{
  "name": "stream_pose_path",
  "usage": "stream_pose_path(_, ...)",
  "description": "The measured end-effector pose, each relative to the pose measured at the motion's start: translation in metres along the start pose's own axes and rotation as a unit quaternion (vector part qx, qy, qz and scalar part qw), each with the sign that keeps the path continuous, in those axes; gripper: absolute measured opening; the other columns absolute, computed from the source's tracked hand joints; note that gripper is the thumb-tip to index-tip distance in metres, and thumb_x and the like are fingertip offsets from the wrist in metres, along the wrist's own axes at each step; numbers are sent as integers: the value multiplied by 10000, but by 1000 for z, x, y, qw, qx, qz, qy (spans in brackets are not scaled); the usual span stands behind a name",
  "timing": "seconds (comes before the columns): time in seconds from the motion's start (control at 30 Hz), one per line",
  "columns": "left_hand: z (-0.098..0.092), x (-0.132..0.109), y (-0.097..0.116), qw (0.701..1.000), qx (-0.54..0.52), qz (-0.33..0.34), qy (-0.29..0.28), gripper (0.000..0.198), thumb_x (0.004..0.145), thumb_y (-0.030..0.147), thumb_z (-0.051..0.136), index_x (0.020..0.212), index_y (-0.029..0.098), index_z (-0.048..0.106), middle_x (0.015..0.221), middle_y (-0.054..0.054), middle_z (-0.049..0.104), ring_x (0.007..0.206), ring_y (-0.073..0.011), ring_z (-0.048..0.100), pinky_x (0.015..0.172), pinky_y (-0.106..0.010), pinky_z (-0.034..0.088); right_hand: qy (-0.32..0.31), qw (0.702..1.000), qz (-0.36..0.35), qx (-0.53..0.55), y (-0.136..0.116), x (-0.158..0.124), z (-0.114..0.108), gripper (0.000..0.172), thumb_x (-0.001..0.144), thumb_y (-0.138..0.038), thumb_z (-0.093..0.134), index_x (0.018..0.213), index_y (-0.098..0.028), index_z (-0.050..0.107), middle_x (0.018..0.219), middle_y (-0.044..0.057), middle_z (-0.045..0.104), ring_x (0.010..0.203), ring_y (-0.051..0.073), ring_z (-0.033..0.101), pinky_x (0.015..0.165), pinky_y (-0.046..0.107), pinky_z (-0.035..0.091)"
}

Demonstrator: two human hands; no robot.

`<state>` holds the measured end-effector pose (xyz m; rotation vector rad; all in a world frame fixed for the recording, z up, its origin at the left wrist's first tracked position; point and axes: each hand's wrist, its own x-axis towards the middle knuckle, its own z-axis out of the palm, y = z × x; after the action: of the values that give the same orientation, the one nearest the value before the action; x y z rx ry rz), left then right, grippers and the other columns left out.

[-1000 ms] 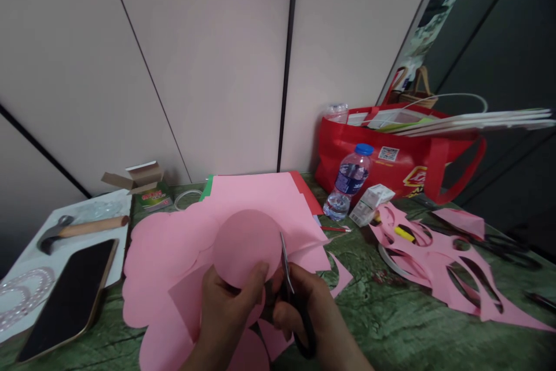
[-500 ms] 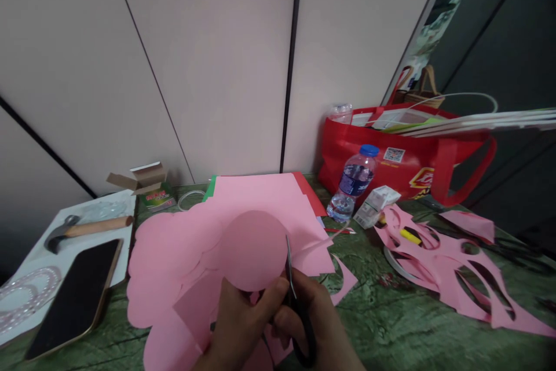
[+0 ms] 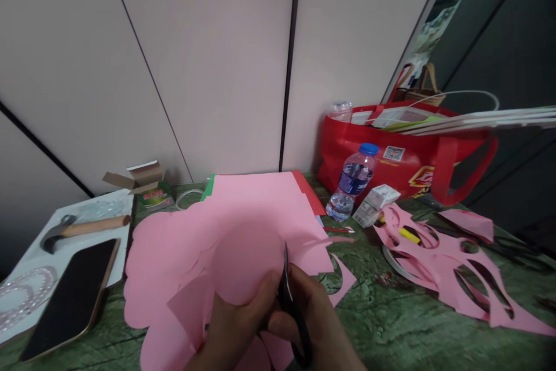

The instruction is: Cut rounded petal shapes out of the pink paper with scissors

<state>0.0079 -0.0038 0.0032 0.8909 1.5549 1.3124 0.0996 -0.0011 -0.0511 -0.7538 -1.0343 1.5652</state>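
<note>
A round piece of pink paper (image 3: 245, 258) is pinched in my left hand (image 3: 237, 324), its thumb lying along the lower right edge. My right hand (image 3: 313, 313) grips black-handled scissors (image 3: 285, 278), blades pointing up beside the disc's right edge. Whether the blades are parted is hard to make out. A thin pink strip (image 3: 317, 246) trails to the right from near the blades. Beneath my hands lie scalloped pink sheets (image 3: 163, 249) and a stack of pink paper (image 3: 264, 191).
On the left are a hammer (image 3: 91, 227), a phone (image 3: 72, 298), clear beads (image 3: 32, 293) and a small open box (image 3: 154, 188). On the right stand a water bottle (image 3: 354, 180), a white carton (image 3: 376, 204) and a red bag (image 3: 399, 157), with pink paper scraps (image 3: 447, 261) in front.
The pink disc has turned and moved slightly down and left in my left hand. My left thumb now reaches further up its edge. The scissors have shifted slightly left.
</note>
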Motion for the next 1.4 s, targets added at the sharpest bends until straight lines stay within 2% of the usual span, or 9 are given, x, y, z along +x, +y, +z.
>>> stream_pose_path(0.23,1,2,-2,999,-4,29,14,63,527,252,669,545,201,636,517,10,689,546,-204,657,489,-243,527,-3,1000,-13,-15,-1,1,0,482,461,-454,822,692,-194,488,578,-66,404,493,90,275,441,212,214)
stream_pose_path(0.37,0,4,-4,999,6,41,-1,97,538,283,651,560,191,633,516,1,683,532,-196,645,475,-243,515,-22,999,-8,-24,-1,2,-2,525,461,-539,792,698,-206,462,576,-69,373,486,92,260,443,220,209)
stream_pose_path(0.6,-2,5,-5,999,28,41,-16,141,559,343,646,517,211,620,482,4,654,501,-195,625,445,-248,494,-24,999,3,-31,12,2,-9,453,495,-415,823,733,-213,494,472,-95,353,444,90,253,416,213,183)
stream_pose_path(0.73,-2,5,-4,998,11,56,-9,119,545,320,652,533,204,630,490,8,659,503,-187,621,450,-240,491,-20,999,1,-47,19,3,-12,447,499,-424,813,740,-215,500,431,-111,335,411,81,249,402,210,221)
stream_pose_path(0.9,-4,8,-5,997,45,62,-27,191,555,363,641,472,198,594,439,6,605,457,-178,571,413,-249,457,-9,998,3,-63,25,3,-14,430,495,-399,816,737,-215,512,450,-99,380,413,88,323,397,207,277)
stream_pose_path(1.07,-5,8,-6,996,50,71,-30,230,571,381,622,438,210,546,397,18,560,420,-164,537,387,-242,424,-24,1000,-7,-15,18,0,-11,410,546,-418,793,725,-204,492,484,-90,407,417,75,311,386,196,251)
stream_pose_path(1.23,-5,8,-6,996,37,74,-25,221,574,380,620,456,206,554,407,21,560,424,-165,539,393,-244,424,-37,999,3,-17,8,-1,-8,422,556,-418,801,731,-195,487,499,-89,424,402,60,314,375,181,256)
stream_pose_path(1.4,-5,11,-7,994,16,97,-41,263,589,344,615,399,209,495,356,58,441,381,-117,443,399,-222,383,-40,999,9,-4,5,-2,-7,457,524,-448,811,717,-197,481,489,-86,441,380,57,340,357,167,280)
